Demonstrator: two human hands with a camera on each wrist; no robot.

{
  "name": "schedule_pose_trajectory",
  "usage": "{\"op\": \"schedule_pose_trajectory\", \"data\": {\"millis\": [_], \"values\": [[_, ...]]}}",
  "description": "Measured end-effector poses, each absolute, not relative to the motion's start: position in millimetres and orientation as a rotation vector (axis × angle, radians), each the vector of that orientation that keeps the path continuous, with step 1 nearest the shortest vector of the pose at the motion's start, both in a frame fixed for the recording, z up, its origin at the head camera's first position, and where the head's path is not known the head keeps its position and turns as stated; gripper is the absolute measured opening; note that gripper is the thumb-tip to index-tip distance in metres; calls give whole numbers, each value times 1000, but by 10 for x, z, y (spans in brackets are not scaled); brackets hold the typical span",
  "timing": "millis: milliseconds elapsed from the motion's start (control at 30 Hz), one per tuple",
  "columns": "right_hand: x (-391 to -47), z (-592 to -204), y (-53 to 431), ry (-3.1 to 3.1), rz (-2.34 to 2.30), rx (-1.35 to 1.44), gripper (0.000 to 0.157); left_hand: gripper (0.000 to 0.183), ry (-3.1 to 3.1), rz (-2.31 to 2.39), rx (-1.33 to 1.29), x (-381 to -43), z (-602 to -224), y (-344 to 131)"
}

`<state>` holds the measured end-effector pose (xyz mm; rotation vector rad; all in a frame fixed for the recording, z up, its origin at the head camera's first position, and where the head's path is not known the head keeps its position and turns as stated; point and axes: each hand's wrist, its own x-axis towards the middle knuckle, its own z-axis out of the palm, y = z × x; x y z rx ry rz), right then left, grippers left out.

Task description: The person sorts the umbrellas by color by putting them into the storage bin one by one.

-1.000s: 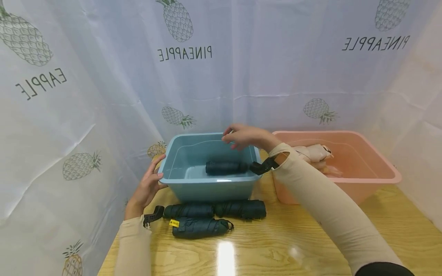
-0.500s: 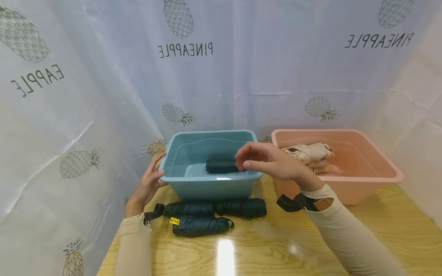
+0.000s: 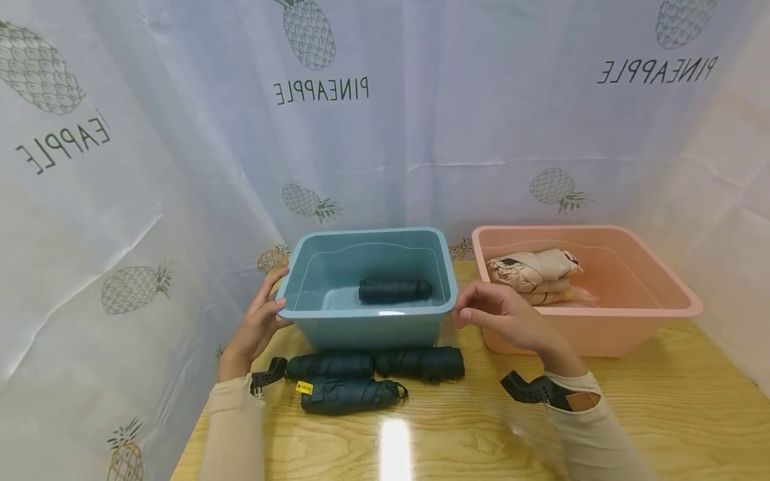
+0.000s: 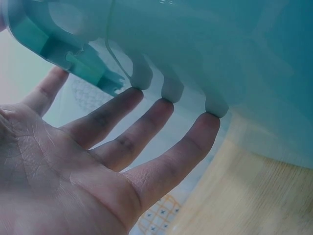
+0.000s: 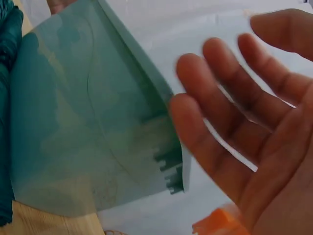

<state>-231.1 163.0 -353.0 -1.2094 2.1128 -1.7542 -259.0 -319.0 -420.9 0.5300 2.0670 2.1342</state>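
Observation:
My left hand [image 3: 255, 327] rests against the left end of the blue bin [image 3: 367, 327]. In the left wrist view, nearly straight fingers [image 4: 161, 176] touch the bin's outer wall. My right hand [image 3: 502, 317] hovers by the bin's right front corner, holding nothing, its fingers loosely bent; whether it touches the rim I cannot tell. One dark folded umbrella [image 3: 394, 290] lies inside the bin. Before the bin lie three more: a left umbrella [image 3: 329, 365], a right umbrella [image 3: 421, 363], and a nearer umbrella [image 3: 351, 395] with a yellow tag and a wrist loop.
A pink bin [image 3: 601, 334] stands to the right, with beige folded bundles [image 3: 538, 270] at its left end. Both bins stand on a wooden table [image 3: 469, 434]. Pineapple-print curtains [image 3: 451, 133] hang behind and at the sides.
My right hand has moved from above the blue bin toward the right and nearer, down beside its right front corner. The umbrella in the bin has come to rest. My left hand stays put.

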Motion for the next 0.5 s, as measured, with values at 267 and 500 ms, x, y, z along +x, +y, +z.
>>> {"op": "schedule_pose_trajectory", "data": {"millis": [267,500], "values": [[-2256,-3607,1687,2300,-1260,-1130,13,64,2063,2140,536,-2596,-4222,-3194],[-2303,-3788,1603,2395,-984,-1064,29,64,2070,2132,537,-2619,-4221,-3204]]}}
